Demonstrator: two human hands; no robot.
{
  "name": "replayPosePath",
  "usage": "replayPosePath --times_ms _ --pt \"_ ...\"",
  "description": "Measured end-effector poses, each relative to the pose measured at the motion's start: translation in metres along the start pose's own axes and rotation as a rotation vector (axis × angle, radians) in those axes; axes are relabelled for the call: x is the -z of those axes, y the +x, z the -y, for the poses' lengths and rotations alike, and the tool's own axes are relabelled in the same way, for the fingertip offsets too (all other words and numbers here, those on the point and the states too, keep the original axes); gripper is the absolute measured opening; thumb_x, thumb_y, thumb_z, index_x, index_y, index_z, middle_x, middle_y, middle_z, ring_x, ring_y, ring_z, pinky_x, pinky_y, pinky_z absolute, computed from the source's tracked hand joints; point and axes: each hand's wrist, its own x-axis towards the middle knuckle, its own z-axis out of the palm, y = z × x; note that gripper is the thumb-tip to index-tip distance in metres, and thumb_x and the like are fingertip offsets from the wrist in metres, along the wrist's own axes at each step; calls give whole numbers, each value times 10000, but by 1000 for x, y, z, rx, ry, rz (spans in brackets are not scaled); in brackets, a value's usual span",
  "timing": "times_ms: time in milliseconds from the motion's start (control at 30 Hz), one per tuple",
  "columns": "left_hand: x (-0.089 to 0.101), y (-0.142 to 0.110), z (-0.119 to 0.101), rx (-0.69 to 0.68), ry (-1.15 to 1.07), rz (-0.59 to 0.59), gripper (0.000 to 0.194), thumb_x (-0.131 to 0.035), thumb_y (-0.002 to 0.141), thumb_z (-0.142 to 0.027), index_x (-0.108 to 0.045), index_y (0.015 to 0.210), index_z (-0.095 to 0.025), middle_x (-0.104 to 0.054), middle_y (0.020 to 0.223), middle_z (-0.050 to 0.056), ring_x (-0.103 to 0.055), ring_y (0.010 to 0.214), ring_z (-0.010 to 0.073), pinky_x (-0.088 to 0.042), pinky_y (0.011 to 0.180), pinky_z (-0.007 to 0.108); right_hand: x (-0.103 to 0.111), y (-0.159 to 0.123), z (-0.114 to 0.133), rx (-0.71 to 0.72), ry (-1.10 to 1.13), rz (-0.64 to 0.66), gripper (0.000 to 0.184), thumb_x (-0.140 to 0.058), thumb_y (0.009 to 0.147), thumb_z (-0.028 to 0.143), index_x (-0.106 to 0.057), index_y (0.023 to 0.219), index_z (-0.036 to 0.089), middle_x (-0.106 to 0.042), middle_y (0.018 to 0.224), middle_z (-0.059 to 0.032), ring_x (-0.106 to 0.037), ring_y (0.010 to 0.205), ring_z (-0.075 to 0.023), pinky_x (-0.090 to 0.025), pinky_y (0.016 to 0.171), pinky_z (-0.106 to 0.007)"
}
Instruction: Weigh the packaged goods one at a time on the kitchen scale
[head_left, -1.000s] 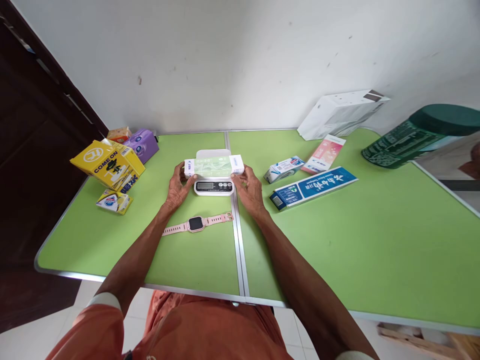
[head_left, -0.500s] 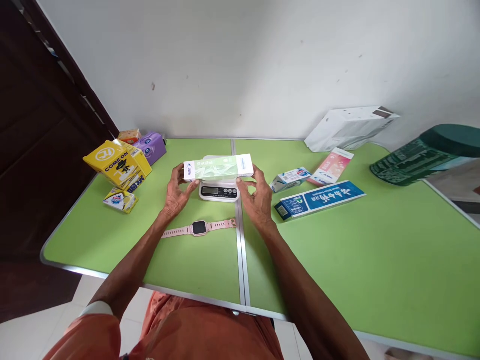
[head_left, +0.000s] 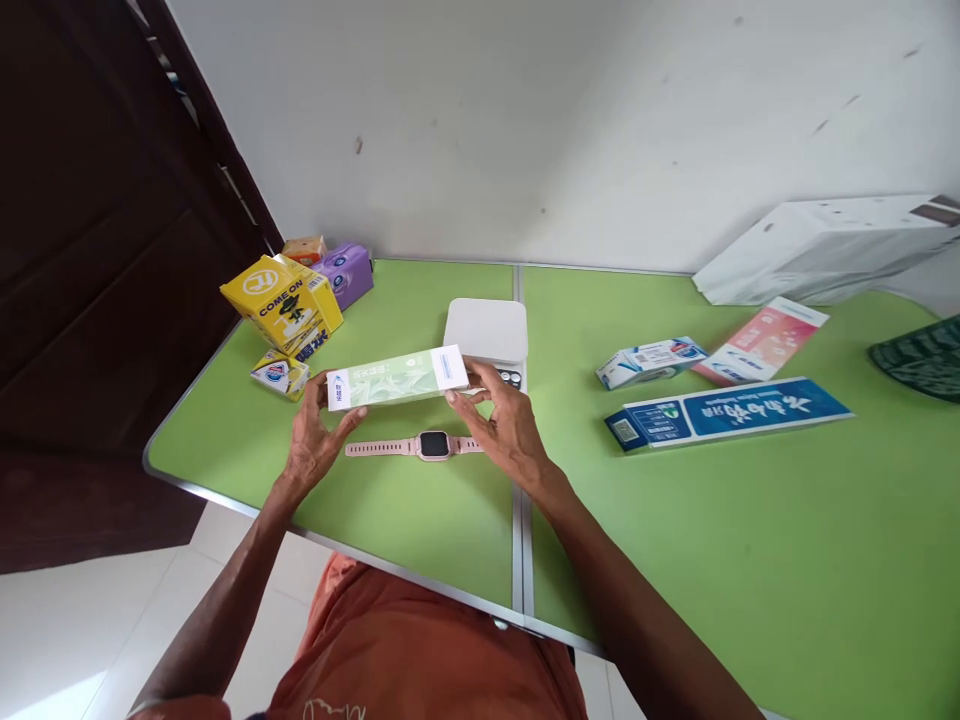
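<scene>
Between my two hands is a long green-and-white toothpaste box, raised off the table and slightly tilted. My left hand grips its left end, thumb along the lower edge. At the other end, my right hand pinches it between thumb and fingers. Behind the box lies a white digital scale with a bare platform; the toothpaste box and my right hand cover most of its display and buttons. A pink smartwatch is stretched out on the table just below the box, its right strap end hidden by my right hand.
On the left stand a yellow box, a small yellow-and-white box, a purple pack and an orange box. To the right lie a blue toothpaste box, a pink box, a white-blue box, a white package and a dark green container.
Both hands have carried the toothpaste box off the scale, toward the left and nearer to me. The scale's platform is uncovered. My view has turned somewhat left.
</scene>
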Motion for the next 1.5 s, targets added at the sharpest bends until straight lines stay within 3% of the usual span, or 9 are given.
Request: replayPosePath --times_ms 367,467,600,767,867,1033,1233,1367,1500 --pt "24 -6 34 -22 213 49 672 -922 882 -567 -667 1416 -248 -749 1379 161 -722 1363 400 -602 1205 626 -23 -1 -34 84 -176 130 475 -606 1091 573 -793 1395 258 -833 1322 -158 -765 1235 -400 -651 1102 -624" --pt "21 -6 32 -16 196 78 739 -944 875 -499 -641 1494 -234 -734 1433 170 -738 1340 376 -625 1186 580 -23 0 -30 43 -183 152 563 -653 1059 620 -767 1460 242 -834 1314 -169 -796 1115 -395 -684 1008 -609" --pt "22 -8 25 -3 166 70 624 -933 904 -413 -689 1454 -250 -766 1383 140 -792 1161 313 -698 1026 482 -24 2 -16 -61 -88 184 624 -682 1039 706 -793 1449 249 -865 1225 -156 -800 829 -343 -708 749 -534" --pt "53 -6 12 -52 146 -31 666 -940 921 -454 -693 1514 -280 -741 1498 143 -769 1273 322 -696 1036 452 -36 10 15 -88 19 171 666 -731 1010 749 -809 1463 267 -875 1252 -149 -831 913 -353 -692 633 -453" --pt "86 4 23 -38 74 -88 736 -943 903 -545 -682 1531 -267 -727 1531 155 -736 1367 344 -673 1079 464 -59 23 37 -66 75 211 687 -726 1036 706 -762 1540 241 -855 1348 -158 -841 1006 -353 -722 698 -460" --pt "134 37 74 69 -155 -158 980 -969 804 -706 -603 1584 -240 -660 1636 187 -646 1532 392 -630 1164 463 -123 44 60 2 203 319 656 -716 1052 584 -695 1599 224 -812 1457 -163 -812 1225 -359 -731 949 -503" --pt "145 70 108 138 -200 -117 1063 -965 710 -816 -630 1515 -208 -668 1622 211 -631 1558 414 -534 1319 568 -173 58 55 46 256 338 626 -684 1036 454 -658 1603 192 -748 1543 -199 -742 1386 -379 -668 1121 -558" --pt "137 78 103 157 -211 -164 1045 -1006 624 -798 -647 1426 -232 -673 1608 201 -584 1600 429 -469 1371 607 -167 53 54 56 246 367 604 -685 1054 478 -661 1590 200 -689 1635 -196 -688 1478 -389 -610 1220 -603" --pt "138 69 89 242 -64 -350 1077 -1035 529 -677 -595 1443 -315 -690 1572 146 -640 1496 476 -523 1271 748 -130 35 48 47 186 350 625 -675 1084 550 -653 1590 182 -685 1617 -218 -715 1430 -399 -646 1170 -606"
